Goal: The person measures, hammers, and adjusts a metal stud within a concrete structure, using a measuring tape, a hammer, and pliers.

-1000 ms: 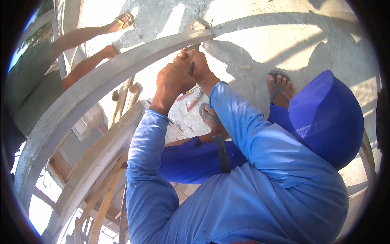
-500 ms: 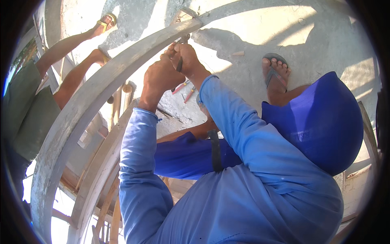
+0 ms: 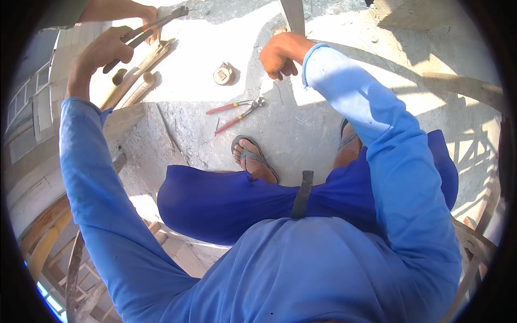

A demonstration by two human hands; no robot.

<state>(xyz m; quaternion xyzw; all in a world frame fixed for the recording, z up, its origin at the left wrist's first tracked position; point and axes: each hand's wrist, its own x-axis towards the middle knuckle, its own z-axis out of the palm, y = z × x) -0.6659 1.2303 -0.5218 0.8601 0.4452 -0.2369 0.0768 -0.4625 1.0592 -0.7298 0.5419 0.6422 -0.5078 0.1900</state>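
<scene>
My left hand [image 3: 105, 54], at the upper left, is closed around the dark handles of pliers [image 3: 161, 23], whose head points up and to the right. The handles are spread a little apart, and the exact kind of jaw is hard to make out. My right hand [image 3: 283, 55] is raised over the floor at the upper middle, its fingers curled downward. What those fingers hold, if anything, is hidden. Just behind that hand a grey wooden post [image 3: 293, 19] rises. Below, between my hands, red-handled pincers [image 3: 242, 114] lie spread on the concrete.
A round tape measure [image 3: 223, 74] lies on the sunlit floor. Round wooden poles [image 3: 137, 81] rest under my left hand, near another person's hand [image 3: 148, 19]. Curved timber [image 3: 468, 89] is at the right. My sandalled feet [image 3: 253, 159] stand on the concrete.
My hands were together at the curved beam and are now wide apart, the left one carrying the pliers. The view has turned, and that beam no longer crosses in front of me.
</scene>
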